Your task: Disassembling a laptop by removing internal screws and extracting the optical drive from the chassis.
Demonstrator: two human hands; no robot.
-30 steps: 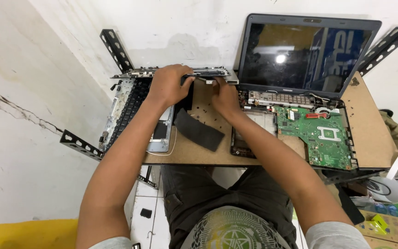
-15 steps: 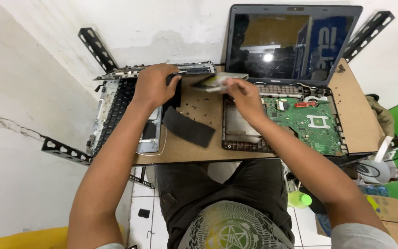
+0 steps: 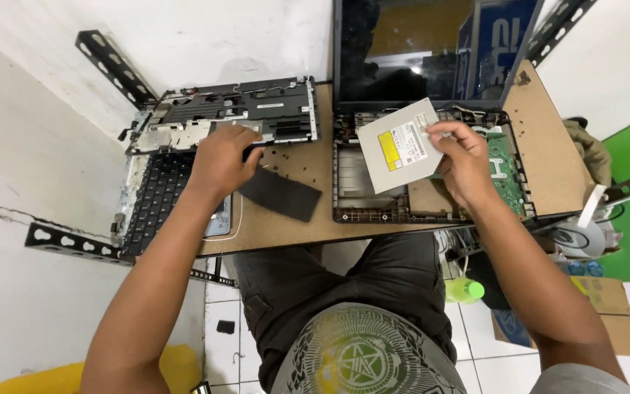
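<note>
Our right hand [image 3: 468, 164] is closed on the right edge of a flat, silver-grey optical drive [image 3: 401, 144], thumb on top by its upper corner and the other fingers hidden beneath it, so that the drive hangs tilted above the opened laptop base [image 3: 373, 211] and touches nothing else that we can see. A yellow and white label faces up on the drive. Under our palm lies the green circuit board [image 3: 503, 164] seated in the right half of that base, and just behind the drive stands the laptop's dark screen [image 3: 432, 47], upright and catching reflections. Our left hand [image 3: 222, 159] is well apart from the right one, lying palm down with its fingers curled over the removed top cover [image 3: 257, 109]; we cannot tell whether it is gripping the cover or only pressing on it. Its wrist passes over the black keyboard [image 3: 156, 193], which lies at the left end of the brown wooden board [image 3: 293, 226] that serves as our work surface. Just right of that hand, a black rectangular piece [image 3: 280, 194] lies slantwise on the board between the cover and the laptop base.
</note>
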